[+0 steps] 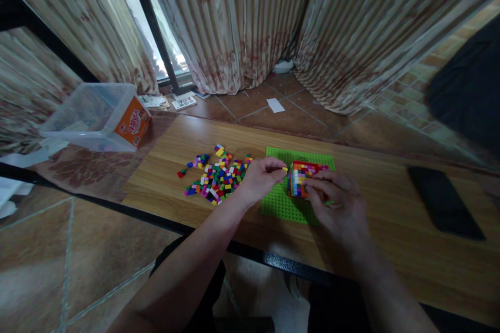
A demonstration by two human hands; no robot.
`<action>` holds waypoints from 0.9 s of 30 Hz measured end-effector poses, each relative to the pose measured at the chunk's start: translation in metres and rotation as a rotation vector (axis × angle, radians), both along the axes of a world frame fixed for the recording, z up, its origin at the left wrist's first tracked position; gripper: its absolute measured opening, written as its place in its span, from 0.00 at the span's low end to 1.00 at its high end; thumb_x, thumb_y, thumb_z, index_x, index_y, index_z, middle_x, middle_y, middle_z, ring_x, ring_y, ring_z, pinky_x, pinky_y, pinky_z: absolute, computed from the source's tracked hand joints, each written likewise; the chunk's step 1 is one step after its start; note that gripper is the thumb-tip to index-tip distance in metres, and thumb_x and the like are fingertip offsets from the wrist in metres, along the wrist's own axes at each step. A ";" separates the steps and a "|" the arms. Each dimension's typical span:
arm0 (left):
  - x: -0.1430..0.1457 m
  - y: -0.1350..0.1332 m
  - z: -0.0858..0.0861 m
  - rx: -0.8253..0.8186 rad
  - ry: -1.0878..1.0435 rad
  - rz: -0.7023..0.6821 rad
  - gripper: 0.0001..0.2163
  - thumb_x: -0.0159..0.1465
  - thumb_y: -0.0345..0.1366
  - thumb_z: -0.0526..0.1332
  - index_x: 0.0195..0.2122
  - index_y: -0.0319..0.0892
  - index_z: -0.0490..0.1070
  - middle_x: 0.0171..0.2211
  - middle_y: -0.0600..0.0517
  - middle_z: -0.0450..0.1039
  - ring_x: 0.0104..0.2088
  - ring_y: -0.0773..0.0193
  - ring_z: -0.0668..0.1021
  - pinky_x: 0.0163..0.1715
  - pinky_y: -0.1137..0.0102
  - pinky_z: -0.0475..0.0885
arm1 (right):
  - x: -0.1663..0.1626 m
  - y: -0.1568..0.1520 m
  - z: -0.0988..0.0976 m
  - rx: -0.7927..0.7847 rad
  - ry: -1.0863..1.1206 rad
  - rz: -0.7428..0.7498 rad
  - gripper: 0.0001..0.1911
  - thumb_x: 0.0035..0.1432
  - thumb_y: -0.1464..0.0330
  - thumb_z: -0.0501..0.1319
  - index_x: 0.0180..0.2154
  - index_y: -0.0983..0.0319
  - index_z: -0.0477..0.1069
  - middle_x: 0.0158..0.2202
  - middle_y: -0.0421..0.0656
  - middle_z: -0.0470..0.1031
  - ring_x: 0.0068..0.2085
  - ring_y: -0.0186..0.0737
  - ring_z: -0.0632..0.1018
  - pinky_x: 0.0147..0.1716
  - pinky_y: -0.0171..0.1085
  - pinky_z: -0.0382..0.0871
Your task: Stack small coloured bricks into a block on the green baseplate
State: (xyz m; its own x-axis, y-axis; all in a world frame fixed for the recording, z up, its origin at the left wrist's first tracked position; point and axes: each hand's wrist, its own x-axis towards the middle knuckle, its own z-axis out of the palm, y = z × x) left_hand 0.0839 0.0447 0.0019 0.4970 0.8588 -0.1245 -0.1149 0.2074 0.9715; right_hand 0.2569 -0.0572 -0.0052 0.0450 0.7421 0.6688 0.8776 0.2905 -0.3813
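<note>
A green baseplate (281,205) lies on the wooden table (390,250). On it stands a small multicoloured brick block (305,177). My left hand (261,179) pinches a tiny yellow brick (285,169) right beside the block's left side. My right hand (339,207) rests on the plate's right part, with its fingers against the block's front and right side. A heap of small loose bricks (216,177) in many colours lies on the table just left of my left hand.
A clear plastic tub (94,114) with an orange label stands at the table's far left. A black phone (443,200) lies flat at the right. Curtains, a window frame and a tiled floor lie beyond the table. The near edge has a dark metal rim.
</note>
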 end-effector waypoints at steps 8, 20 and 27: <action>0.000 0.003 -0.008 0.111 0.077 0.014 0.03 0.59 0.26 0.64 0.33 0.37 0.76 0.26 0.55 0.75 0.26 0.71 0.73 0.32 0.73 0.69 | 0.003 -0.001 0.001 -0.008 -0.070 0.030 0.05 0.62 0.68 0.64 0.38 0.57 0.80 0.40 0.45 0.79 0.41 0.46 0.79 0.42 0.48 0.73; -0.044 0.023 0.013 0.695 0.813 0.071 0.11 0.63 0.29 0.60 0.38 0.43 0.83 0.38 0.48 0.83 0.37 0.58 0.81 0.42 0.66 0.74 | 0.008 -0.004 -0.006 -0.010 -0.143 0.040 0.07 0.65 0.65 0.63 0.39 0.58 0.79 0.41 0.46 0.80 0.42 0.47 0.80 0.42 0.47 0.74; -0.062 0.031 0.017 0.705 0.967 -0.001 0.07 0.61 0.31 0.64 0.35 0.45 0.83 0.37 0.48 0.83 0.39 0.56 0.81 0.42 0.66 0.73 | 0.005 -0.007 -0.012 -0.013 -0.137 -0.012 0.08 0.65 0.65 0.62 0.42 0.57 0.79 0.43 0.47 0.80 0.42 0.47 0.81 0.42 0.47 0.74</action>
State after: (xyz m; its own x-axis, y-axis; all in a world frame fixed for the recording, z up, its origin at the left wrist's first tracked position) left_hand 0.0217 0.0754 0.0185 0.4574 0.8878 0.0509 0.7261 -0.4059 0.5549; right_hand 0.2623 -0.0640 -0.0169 -0.0374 0.7508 0.6594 0.9250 0.2757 -0.2615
